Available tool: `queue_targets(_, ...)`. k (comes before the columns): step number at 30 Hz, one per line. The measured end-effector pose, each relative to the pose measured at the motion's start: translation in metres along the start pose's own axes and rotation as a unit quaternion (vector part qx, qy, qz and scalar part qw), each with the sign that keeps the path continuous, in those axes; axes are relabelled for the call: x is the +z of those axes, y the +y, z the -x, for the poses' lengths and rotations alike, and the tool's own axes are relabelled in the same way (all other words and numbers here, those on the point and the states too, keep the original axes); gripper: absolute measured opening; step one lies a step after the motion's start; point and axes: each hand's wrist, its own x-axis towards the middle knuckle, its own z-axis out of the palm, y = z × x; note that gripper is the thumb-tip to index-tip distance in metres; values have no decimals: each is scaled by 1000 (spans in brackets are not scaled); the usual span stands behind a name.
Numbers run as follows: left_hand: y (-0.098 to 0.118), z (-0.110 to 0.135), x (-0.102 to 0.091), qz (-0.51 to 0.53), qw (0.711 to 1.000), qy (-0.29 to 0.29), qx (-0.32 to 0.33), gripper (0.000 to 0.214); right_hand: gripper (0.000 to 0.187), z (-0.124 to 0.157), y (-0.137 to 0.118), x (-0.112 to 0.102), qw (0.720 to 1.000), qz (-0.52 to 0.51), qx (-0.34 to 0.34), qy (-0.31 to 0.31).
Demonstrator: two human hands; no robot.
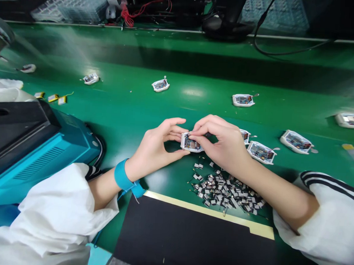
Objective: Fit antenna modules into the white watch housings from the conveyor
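Observation:
My left hand [161, 143] grips the left end of a small white device housing [191, 144] between thumb and fingers, just above the green bench. Inside the housing a circuit board shows. My right hand [220, 136] pinches at the top of the same housing, thumb and index finger pressed together over the board. Whatever lies between those fingertips is too small to make out. Below my right hand spreads a pile of small metallic parts with short dark leads [225, 190]. Close to its right side lie more open housings [261, 152], one partly hidden by the hand.
Further open housings [161, 85] stand in a row across the green bench [116, 101]. Yellow battery packs [53, 98] lie at left, behind a teal machine [60, 150]. A black mat [189, 240] is in front. A monitor stand [227, 26] and red wires [128, 16] are behind.

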Motion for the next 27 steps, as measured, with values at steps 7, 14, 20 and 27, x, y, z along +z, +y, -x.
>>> queue_targets(7, -13, -3, 5, 26, 998, -7, -60, 47, 10, 5, 14, 7, 993, 69, -2, -99)
queue_targets(14, -16, -6, 4, 53, 993, -3, -105, 47, 25, 7, 8, -8, 959, 221, -65, -165)
queue_targets(20, -18, -5, 4, 41, 994, -11, -106, 48, 21, -1, 14, -3, 976, 157, -60, -142)
queue_targets(27, -18, -5, 2, 33, 994, -10, -108, 49, 16, -10, 11, -3, 965, 176, -63, -182)
